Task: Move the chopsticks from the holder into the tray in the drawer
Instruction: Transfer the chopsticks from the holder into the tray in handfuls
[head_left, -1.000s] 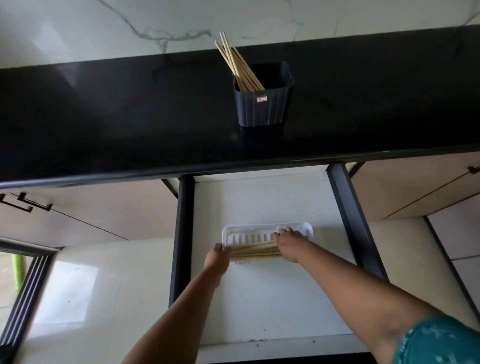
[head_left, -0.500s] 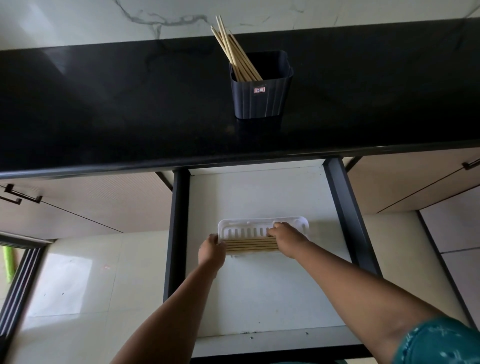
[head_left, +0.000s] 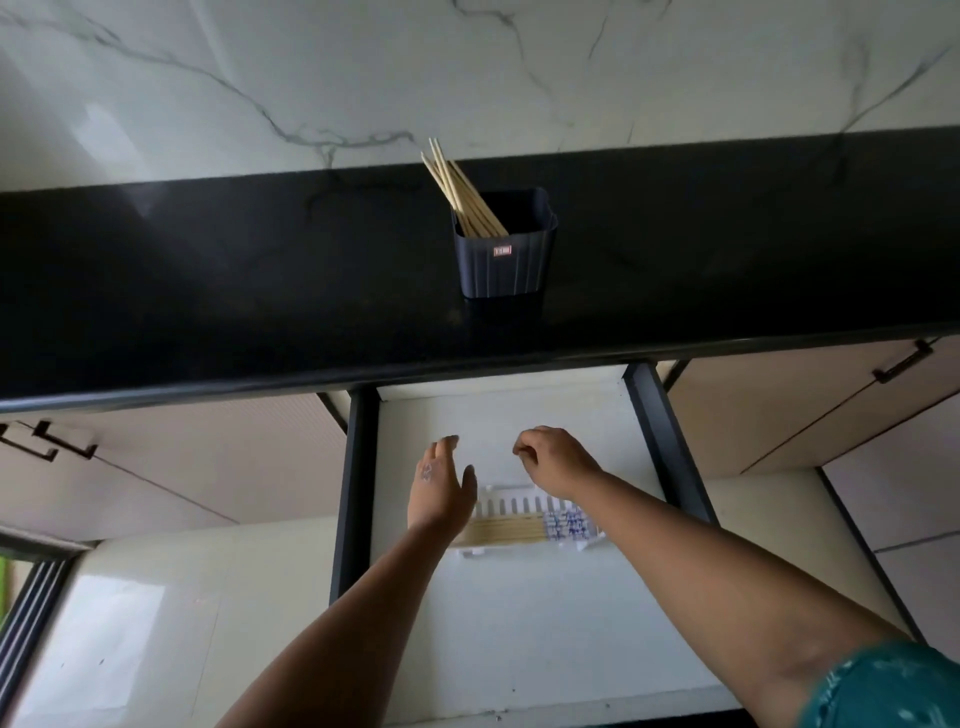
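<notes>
Both hands hover empty above an open drawer (head_left: 498, 623), seen from above. On the left side, the left hand (head_left: 440, 491) is loosely open, fingers extended and pointing away from the viewer, its wrist covering the left end of a tray (head_left: 519, 503). Across from it, the right hand (head_left: 556, 457) is loosely curled with nothing in it, fingers bent downward, and its wrist crosses over the tray's right rear corner.

That tray is white plastic, long and shallow, with a row of narrow slots along its back half. A bundle of pale wooden chopsticks (head_left: 506, 531) lies flat in it, side by side, running left to right; their right ends carry a blue-and-white pattern. Neither hand touches the bundle, which sits just below and between the two wrists.

Inside, the drawer floor is smooth and white, framed by dark side rails. Bare white floor lies in front of the tray and behind it, up to the shadow of the counter's edge.

Above the drawer runs a glossy black counter (head_left: 208, 291) with a rounded front edge. On it stands a dark ribbed plastic holder (head_left: 501, 265), square with rounded corners, bearing a small label. More plain wooden chopsticks lean toward its left rear corner, well apart from both hands. Behind is a white marble wall (head_left: 519, 67) with grey veins.
</notes>
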